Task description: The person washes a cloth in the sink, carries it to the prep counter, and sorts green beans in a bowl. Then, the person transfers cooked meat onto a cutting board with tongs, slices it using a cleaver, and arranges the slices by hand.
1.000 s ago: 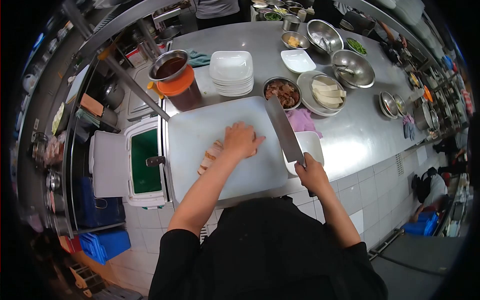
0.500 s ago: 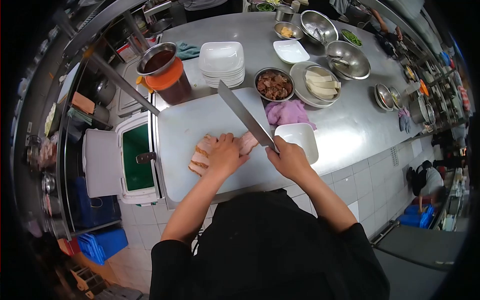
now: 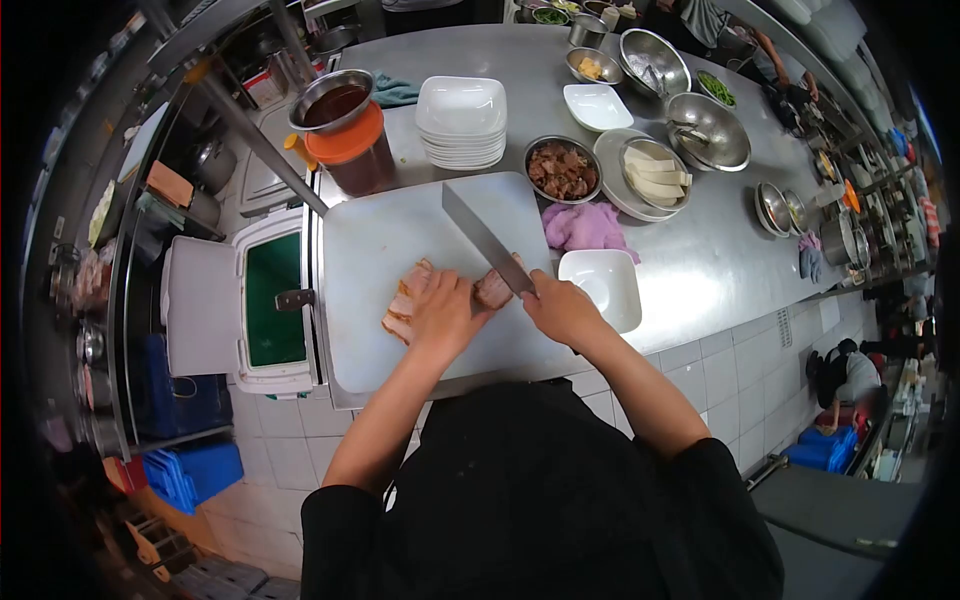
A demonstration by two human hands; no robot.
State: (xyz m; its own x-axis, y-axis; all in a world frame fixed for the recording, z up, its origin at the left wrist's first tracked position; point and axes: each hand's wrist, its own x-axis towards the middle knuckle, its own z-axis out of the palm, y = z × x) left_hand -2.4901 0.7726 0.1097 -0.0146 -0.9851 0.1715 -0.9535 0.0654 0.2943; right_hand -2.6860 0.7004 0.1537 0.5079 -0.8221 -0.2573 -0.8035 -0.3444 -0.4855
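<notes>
My right hand [image 3: 564, 312] is closed around the handle of a long, broad kitchen knife [image 3: 478, 232], its blade slanting up and left over the white cutting board [image 3: 365, 245]. Under the fingers of my left hand [image 3: 442, 315] lie cut pieces of pork belly [image 3: 403, 302] with browned edges; the fingers are bent and hold the meat down. A separate chunk of pork [image 3: 491, 290] sits between the two hands, beside the blade. Part of the meat is hidden by my left hand, and the knife handle is mostly covered by my right.
A white square bowl [image 3: 630, 290] and purple cloth [image 3: 588, 228] are right of the board. Behind are stacked white dishes [image 3: 462, 105], a bowl of browned meat [image 3: 562, 172] and a container with an orange lid [image 3: 350, 138]. An open bin [image 3: 272, 352] stands left.
The knife has come slightly lower and left, closer to the right-hand chunk of pork, which now shows a different side. My left hand stays on the meat. The view has shifted a little.
</notes>
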